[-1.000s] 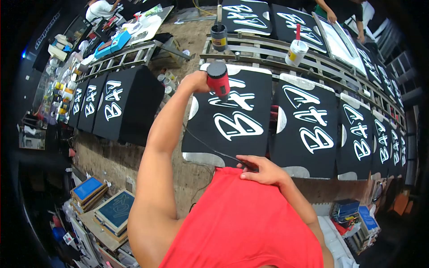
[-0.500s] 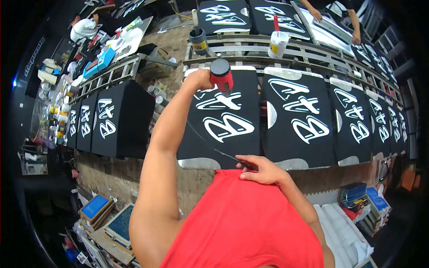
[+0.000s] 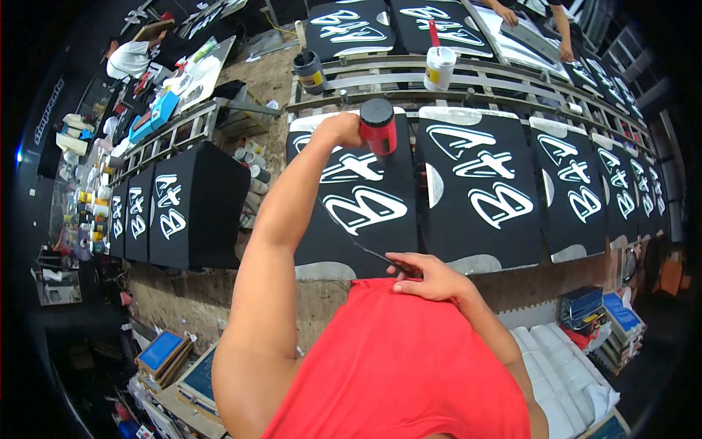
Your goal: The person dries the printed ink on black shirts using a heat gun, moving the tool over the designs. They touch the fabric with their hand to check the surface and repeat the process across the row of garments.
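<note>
My left hand (image 3: pixel 341 130) is wrapped round the handle of a red heat gun (image 3: pixel 380 136) with a dark round back end. It is held over the upper part of a black T-shirt panel (image 3: pixel 303 234) with white lettering, and its nozzle points down. A thin dark power cord (image 3: pixel 342 222) runs from below my left hand across the panel to my right hand (image 3: pixel 426 276). Close to my red shirt, the fingers of that hand are closed on the cord. Part of the lettering lies hidden behind the gun and my left hand.
More printed black panels (image 3: pixel 479 219) lie to the right, others (image 3: pixel 168 205) to the left. Beyond the rail stand a dark ink tub (image 3: pixel 311 77) and a white tub (image 3: pixel 439 72). Another person's hands (image 3: pixel 565 50) work over a screen frame (image 3: pixel 530 40); a second person (image 3: pixel 131 60) is far left.
My left hand has carried the heat gun slightly to the right over the panel. My right hand stays in place on the cord. The view has shifted a little.
</note>
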